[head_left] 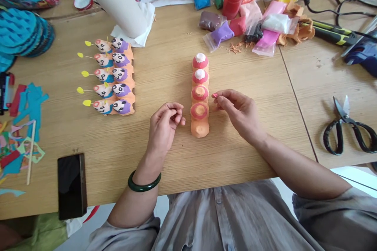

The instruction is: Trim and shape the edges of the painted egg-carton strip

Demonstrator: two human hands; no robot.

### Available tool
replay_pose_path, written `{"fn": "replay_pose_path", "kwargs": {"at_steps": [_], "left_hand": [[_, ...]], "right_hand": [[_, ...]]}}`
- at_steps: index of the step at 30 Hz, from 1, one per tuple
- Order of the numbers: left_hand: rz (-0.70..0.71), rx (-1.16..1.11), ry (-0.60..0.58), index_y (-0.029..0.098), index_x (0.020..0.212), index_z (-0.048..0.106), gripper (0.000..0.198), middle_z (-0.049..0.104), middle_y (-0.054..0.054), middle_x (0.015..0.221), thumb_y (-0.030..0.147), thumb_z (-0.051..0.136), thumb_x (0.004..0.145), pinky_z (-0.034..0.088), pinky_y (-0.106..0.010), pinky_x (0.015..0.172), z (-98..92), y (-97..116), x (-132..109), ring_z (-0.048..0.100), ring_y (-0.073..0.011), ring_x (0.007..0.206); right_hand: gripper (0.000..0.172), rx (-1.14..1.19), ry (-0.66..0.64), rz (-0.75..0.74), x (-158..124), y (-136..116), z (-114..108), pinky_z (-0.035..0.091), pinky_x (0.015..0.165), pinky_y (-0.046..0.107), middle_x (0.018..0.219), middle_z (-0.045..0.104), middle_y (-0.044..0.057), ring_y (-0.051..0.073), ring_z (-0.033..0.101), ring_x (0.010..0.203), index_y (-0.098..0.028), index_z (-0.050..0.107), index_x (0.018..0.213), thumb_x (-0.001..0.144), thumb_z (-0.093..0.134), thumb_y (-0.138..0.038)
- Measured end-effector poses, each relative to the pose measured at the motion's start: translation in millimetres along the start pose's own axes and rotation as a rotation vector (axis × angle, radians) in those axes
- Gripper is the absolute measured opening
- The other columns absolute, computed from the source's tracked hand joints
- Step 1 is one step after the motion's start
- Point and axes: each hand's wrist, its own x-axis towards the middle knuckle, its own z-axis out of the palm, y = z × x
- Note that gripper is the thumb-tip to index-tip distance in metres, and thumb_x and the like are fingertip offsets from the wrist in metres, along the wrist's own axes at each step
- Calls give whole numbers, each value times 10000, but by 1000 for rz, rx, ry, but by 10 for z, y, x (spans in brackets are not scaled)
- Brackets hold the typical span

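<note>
Shirt (218,219), orange strip (200,93), 4 bumps (200,111) pink, 2 tipped white; right grip (243,115) around pink bit (215,95), left grip (164,127) unclear.

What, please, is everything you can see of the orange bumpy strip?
The orange bumpy strip looks like moulded card with five bumps. The far two are pinkish-red with white tops, the next two pinkish-red around orange tops, the nearest plain orange. It lies bumps up on the table, between the left hand and the right hand, touching neither.
</note>
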Motion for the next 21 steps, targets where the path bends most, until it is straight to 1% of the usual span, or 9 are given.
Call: {"fn": "replay_pose_path", "kwargs": {"at_steps": [2,4,7,9,10,13,16,18,21], "left_hand": [[15,108,-15,155,812,788,141,512,24,668,204,659,839,471,-194,517,-20,-17,4,441,-70,553],[43,248,-35,164,926,824,188,486,33,656,281,680,900,456,-201,506,-39,-47,-12,452,-75,543],[44,401,-27,179,1136,814,325,531,33,685,413,701,942,443,-215,478,-80,-88,-38,476,-77,515],[14,442,-29,173,1157,802,380,551,31,682,471,709,940,421,-218,449,-107,-98,-42,471,-78,491],[-1,454,-45,169,1113,805,377,553,29,673,490,714,937,406,-218,438,-116,-95,-40,469,-77,483],[-12,453,-100,169,864,781,353,548,20,657,517,747,910,367,-218,420,-112,-65,-32,469,-72,470],[-71,333,-154,173,690,691,403,538,14,650,521,794,868,393,-220,449,-48,-16,-56,460,-70,489],[-189,204,-213,172,636,650,445,532,9,636,532,822,832,416,-229,473,17,13,-89,449,-77,510],[-276,66,-217,176,592,589,493,478,22,588,540,866,778,420,-232,491,99,28,-133,451,-88,540]], "right_hand": [[202,-16,21,-15,-3,56,22,649,824,340,981,709,43,169,685,872,-198,712,965,896,762,-381],[179,19,23,-2,-14,108,52,657,866,365,1006,686,48,182,672,932,-204,670,969,881,754,-335],[195,100,-7,43,-28,162,87,659,912,395,1021,664,44,186,654,959,-218,636,987,864,757,-307],[209,149,-25,67,-32,180,97,657,928,401,1028,658,42,187,651,971,-224,625,1000,857,757,-302],[211,169,-34,77,-32,184,99,653,934,400,1035,656,43,187,652,979,-225,619,1005,859,751,-301],[205,196,-51,90,-32,185,97,630,953,379,1045,653,43,176,659,987,-225,598,1013,875,731,-297],[223,174,-42,53,-34,190,97,601,966,348,1041,652,41,165,661,987,-229,586,1014,878,745,-306],[248,145,-25,8,-40,199,102,587,978,343,1040,651,41,168,661,999,-234,580,1013,876,764,-329],[277,119,-16,-63,-54,209,121,579,988,345,1024,644,40,174,662,1002,-241,571,1024,884,775,-365]]}}
